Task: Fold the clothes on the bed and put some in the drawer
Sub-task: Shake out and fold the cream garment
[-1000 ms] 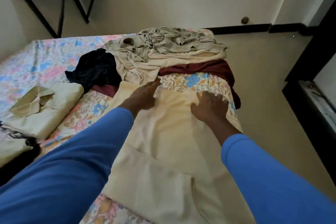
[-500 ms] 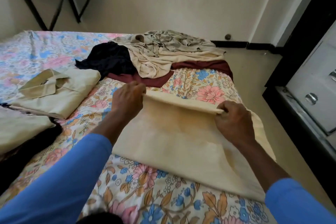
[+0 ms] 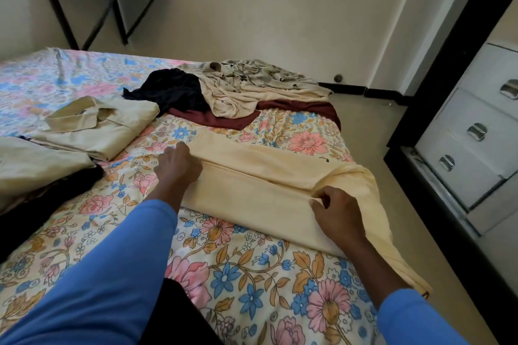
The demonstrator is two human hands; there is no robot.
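Our right hand [image 3: 336,211] pinches the folded edge of the cream cloth [image 3: 252,196] between thumb and curled fingers. Our left hand [image 3: 179,166] rests on the cloth's left end, knuckles up (whether its fingers grip the fold we cannot tell). The cloth lies across the near corner of the bed [image 3: 252,302], its right end drooping over the side. Half a second ago both hands held that edge raised; now it lies flat. Beyond sit a folded shirt [image 3: 106,123] and unfolded clothes [image 3: 238,92]; the drawers [image 3: 476,131] are partly cut off.
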